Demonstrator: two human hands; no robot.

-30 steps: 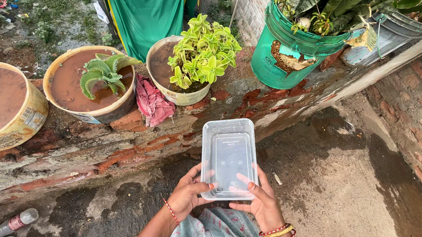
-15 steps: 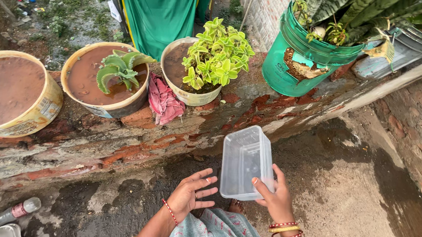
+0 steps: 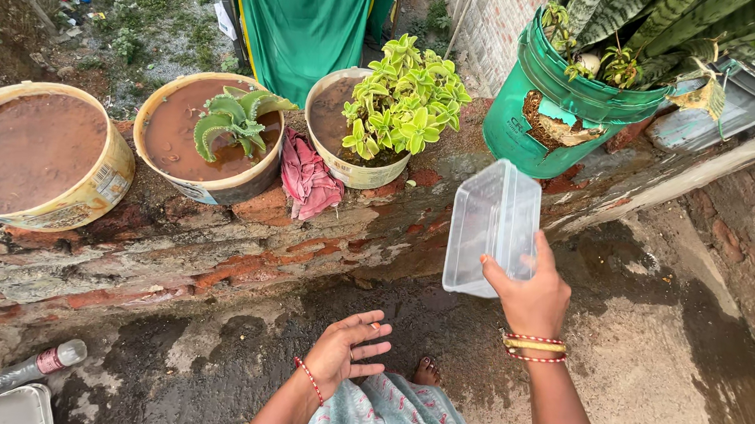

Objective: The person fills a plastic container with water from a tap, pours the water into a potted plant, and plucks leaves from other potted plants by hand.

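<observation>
My right hand point(image 3: 527, 293) grips a clear rectangular plastic container point(image 3: 493, 227) by its near end and holds it tilted up, close to the brick wall ledge point(image 3: 216, 236). The container's far end is just below the green bucket point(image 3: 544, 109) with long striped leaves. My left hand point(image 3: 346, 351) hangs lower, open with fingers spread, palm up, holding nothing, above my patterned blue-grey clothing point(image 3: 390, 416). Red and gold bangles ring both wrists.
On the ledge stand a yellow tub of muddy water point(image 3: 31, 157), a tub with a succulent point(image 3: 210, 138), a pot of yellow-green leaves point(image 3: 384, 119), a pink rag point(image 3: 307, 179) and a grey bucket point(image 3: 713, 94). A plastic bottle point(image 3: 30, 367) lies on the wet ground.
My left hand let go of the container and dropped away, open. My right hand raised the container up and to the right, toward the green bucket.
</observation>
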